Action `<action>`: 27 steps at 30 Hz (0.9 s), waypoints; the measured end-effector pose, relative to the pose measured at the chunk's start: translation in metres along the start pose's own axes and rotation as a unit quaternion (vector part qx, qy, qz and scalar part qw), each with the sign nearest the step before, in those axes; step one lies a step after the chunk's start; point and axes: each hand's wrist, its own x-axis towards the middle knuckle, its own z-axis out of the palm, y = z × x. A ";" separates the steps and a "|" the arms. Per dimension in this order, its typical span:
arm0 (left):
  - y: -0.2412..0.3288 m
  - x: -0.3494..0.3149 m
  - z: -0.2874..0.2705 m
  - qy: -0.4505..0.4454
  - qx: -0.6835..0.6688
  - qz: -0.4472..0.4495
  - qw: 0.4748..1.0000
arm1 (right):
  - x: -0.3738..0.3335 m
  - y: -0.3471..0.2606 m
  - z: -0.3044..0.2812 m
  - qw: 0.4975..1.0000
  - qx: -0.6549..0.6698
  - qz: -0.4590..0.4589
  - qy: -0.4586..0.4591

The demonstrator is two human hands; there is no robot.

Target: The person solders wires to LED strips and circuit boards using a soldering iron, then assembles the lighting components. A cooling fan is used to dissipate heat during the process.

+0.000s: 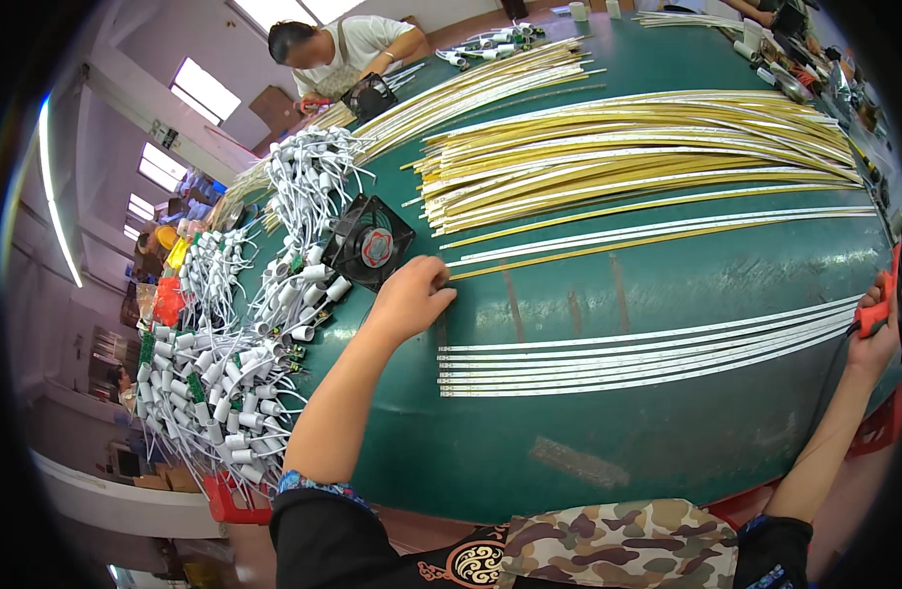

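My left hand (411, 294) rests on the green table (608, 442) with its fingers pinching the left end of a long yellow strip (657, 239). Just in front of it lie several white strips (647, 353) side by side. My right hand (878, 329) is at the table's right edge, closed on a red-handled tool (879, 306) near the right ends of those white strips. A big pile of yellow and white strips (637, 147) lies farther back.
A small black fan (368, 242) stands left of my left hand. Heaps of white cabled connectors (235, 373) cover the table's left side. Another person (343, 49) works at the far end beside a second black fan (370, 96). More strips (470, 88) lie there.
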 end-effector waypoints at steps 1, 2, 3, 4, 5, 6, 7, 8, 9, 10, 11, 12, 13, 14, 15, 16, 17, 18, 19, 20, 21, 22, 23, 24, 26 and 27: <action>0.005 0.006 0.004 0.067 0.114 0.113 0.985 | 0.000 0.001 0.000 1.000 -0.001 -0.002 -0.002; 0.006 0.012 0.009 0.071 0.139 0.152 0.976 | -0.001 0.002 -0.001 1.000 -0.004 -0.002 -0.008; 0.007 0.016 0.012 0.072 0.138 0.154 0.976 | -0.003 0.001 0.000 1.000 -0.007 -0.002 -0.012; 0.009 0.020 0.014 0.044 0.209 0.168 0.962 | -0.003 0.000 0.002 1.000 -0.007 -0.004 -0.012; 0.010 0.022 0.015 0.016 0.280 0.181 0.943 | -0.005 -0.001 0.004 1.000 -0.010 -0.004 -0.012; 0.013 0.024 0.015 0.007 0.296 0.184 0.937 | -0.007 -0.002 0.005 1.000 -0.014 -0.005 -0.010; 0.012 0.026 0.015 0.007 0.296 0.187 0.936 | -0.007 -0.004 0.004 1.000 -0.014 -0.007 -0.007; 0.008 0.027 0.016 0.020 0.289 0.202 0.936 | -0.007 -0.006 0.003 1.000 -0.013 -0.001 -0.017; 0.005 0.027 0.016 0.033 0.282 0.216 0.934 | -0.010 -0.007 0.006 1.000 -0.010 0.005 -0.026; 0.001 0.027 0.016 0.033 0.284 0.220 0.933 | -0.012 -0.007 0.011 1.000 -0.008 0.003 -0.023; -0.003 0.024 0.016 0.056 0.243 0.208 0.946 | -0.014 -0.005 0.018 1.000 -0.018 -0.012 -0.003; -0.004 0.022 0.014 0.077 0.202 0.193 0.957 | -0.014 -0.001 0.022 0.999 -0.027 -0.024 0.018; -0.005 0.019 0.010 0.075 0.207 0.195 0.956 | -0.013 0.003 0.019 0.999 -0.024 -0.022 0.021; -0.006 0.015 0.004 0.057 0.137 0.160 0.976 | -0.011 0.007 0.016 0.999 -0.022 -0.018 0.016; -0.007 0.012 0.000 0.040 0.059 0.126 0.989 | -0.011 0.004 0.015 0.999 -0.024 -0.019 0.008; -0.013 0.012 -0.005 0.013 -0.063 0.105 0.992 | -0.010 0.000 0.012 0.999 -0.026 -0.020 0.009; -0.014 0.009 -0.009 0.012 -0.065 0.106 0.992 | -0.008 -0.004 0.008 0.999 -0.025 -0.020 -0.011; -0.011 0.005 -0.014 -0.063 -0.249 -0.011 0.966 | -0.006 -0.005 0.007 0.999 -0.021 -0.018 -0.031; -0.011 0.000 -0.017 -0.134 -0.420 -0.128 0.888 | -0.007 -0.005 0.006 0.999 -0.021 -0.017 -0.031; -0.019 -0.003 -0.013 -0.152 -0.485 -0.140 0.849 | -0.009 -0.005 0.006 0.999 -0.016 -0.017 -0.024; -0.023 -0.009 -0.014 -0.150 -0.484 -0.143 0.850 | -0.010 -0.003 0.007 1.000 -0.008 -0.015 -0.019; -0.026 -0.015 -0.015 -0.168 -0.476 -0.147 0.851 | -0.008 -0.001 0.006 1.000 -0.006 -0.012 -0.020; -0.028 -0.020 -0.016 -0.186 -0.467 -0.152 0.851 | -0.005 0.001 0.002 1.000 -0.010 -0.017 -0.022; -0.028 -0.023 -0.018 -0.211 -0.437 -0.159 0.860 | -0.001 0.001 -0.001 0.999 -0.017 -0.023 -0.024; -0.029 -0.030 -0.016 -0.224 -0.412 -0.162 0.868 | 0.003 0.001 -0.009 0.999 -0.020 -0.012 -0.027; -0.028 -0.033 -0.015 -0.238 -0.387 -0.162 0.876 | 0.006 0.000 -0.013 0.999 -0.023 -0.003 -0.027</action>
